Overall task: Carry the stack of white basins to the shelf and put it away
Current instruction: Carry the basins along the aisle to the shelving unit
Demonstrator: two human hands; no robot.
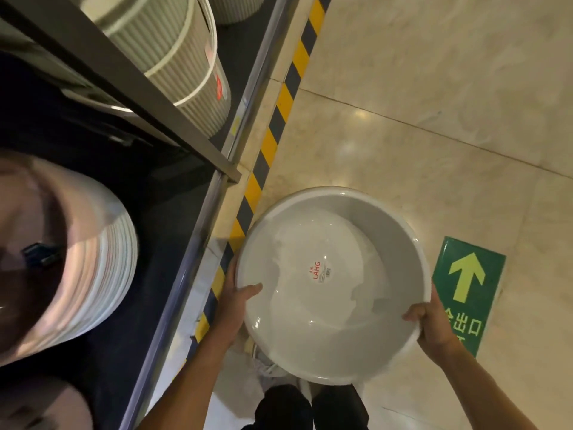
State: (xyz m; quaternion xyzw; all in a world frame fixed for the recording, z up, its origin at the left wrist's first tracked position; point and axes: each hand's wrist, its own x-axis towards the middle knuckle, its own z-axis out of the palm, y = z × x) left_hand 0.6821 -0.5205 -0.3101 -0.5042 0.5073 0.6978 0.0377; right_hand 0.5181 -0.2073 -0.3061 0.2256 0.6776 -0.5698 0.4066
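A round white basin (335,231) with a red-lettered label in its bottom is held level above the tiled floor; from above only the top one of the stack shows. My left hand (238,293) grips its left rim with the thumb inside. On the right rim my right hand (429,321) holds the same way. The dark shelf (173,231) lies just to the left of the basin, its metal front edge running diagonally.
On the shelf sit a tall stack of white basins (102,268) at the left and ribbed grey-green buckets (189,66) further back under a dark crossbar (130,85). Yellow-black tape (273,131) lines the floor by the shelf. A green arrow sign (465,283) lies on the floor at right.
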